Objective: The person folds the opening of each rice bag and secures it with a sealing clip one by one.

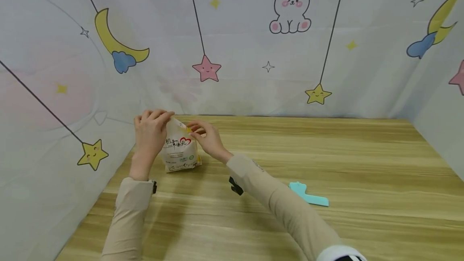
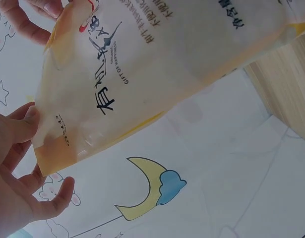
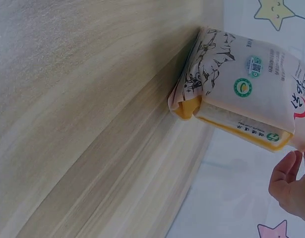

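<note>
A pale printed plastic bag with yellow side edges (image 1: 180,153) stands upright at the table's back left, its lower part full and its top flattened. My left hand (image 1: 150,132) pinches the upper left corner between thumb and fingers. In the left wrist view that hand (image 2: 18,168) has its thumb on the near face of the bag (image 2: 142,74). On the opposite side, my right hand (image 1: 211,138) pinches the upper right edge. The right wrist view catches this hand (image 3: 296,183) at the bag's top, partly cut off by the frame.
A turquoise bag clip (image 1: 308,195) lies on the wooden table (image 1: 362,152), right of the right forearm. Behind and to the left hangs a white cloth (image 1: 246,43) printed with stars, moons and a rabbit. The bag stands near the table's back edge.
</note>
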Action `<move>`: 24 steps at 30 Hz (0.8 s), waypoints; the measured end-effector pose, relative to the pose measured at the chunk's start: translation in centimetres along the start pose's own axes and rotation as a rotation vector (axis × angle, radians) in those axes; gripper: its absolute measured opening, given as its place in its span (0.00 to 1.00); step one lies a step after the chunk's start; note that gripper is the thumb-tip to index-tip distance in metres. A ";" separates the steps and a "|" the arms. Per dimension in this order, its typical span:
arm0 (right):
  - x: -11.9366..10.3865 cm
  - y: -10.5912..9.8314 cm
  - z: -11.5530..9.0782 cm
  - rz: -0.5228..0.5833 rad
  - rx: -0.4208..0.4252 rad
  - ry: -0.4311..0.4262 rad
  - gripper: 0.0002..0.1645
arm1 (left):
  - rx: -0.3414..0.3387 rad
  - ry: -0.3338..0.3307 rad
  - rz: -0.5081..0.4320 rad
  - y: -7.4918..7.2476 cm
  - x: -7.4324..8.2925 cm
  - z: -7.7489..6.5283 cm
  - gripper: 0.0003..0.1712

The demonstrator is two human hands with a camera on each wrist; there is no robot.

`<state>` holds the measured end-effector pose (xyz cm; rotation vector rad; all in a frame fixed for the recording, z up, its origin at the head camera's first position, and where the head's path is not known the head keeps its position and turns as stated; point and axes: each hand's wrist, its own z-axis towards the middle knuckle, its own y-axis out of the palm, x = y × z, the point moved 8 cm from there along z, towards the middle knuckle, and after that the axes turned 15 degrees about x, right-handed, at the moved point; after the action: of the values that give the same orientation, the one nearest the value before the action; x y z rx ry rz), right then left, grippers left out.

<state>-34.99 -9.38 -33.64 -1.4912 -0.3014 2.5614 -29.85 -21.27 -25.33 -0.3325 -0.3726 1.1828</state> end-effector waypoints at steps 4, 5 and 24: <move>-0.4 -0.4 0.0 -0.029 0.012 -0.048 0.14 | -0.008 -0.011 -0.007 0.1 -0.1 -0.1 0.10; -0.5 -0.5 0.0 -0.038 0.012 -0.061 0.14 | -0.008 -0.011 -0.007 0.1 -0.1 -0.1 0.10; -0.9 -2.7 -0.4 -0.127 0.009 -0.141 0.11 | -0.007 -0.028 -0.027 0.2 -0.2 -0.2 0.10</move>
<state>-34.16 -6.99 -32.43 -1.2476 -0.3890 2.5670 -30.00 -21.35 -25.63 -0.3162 -0.4041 1.1613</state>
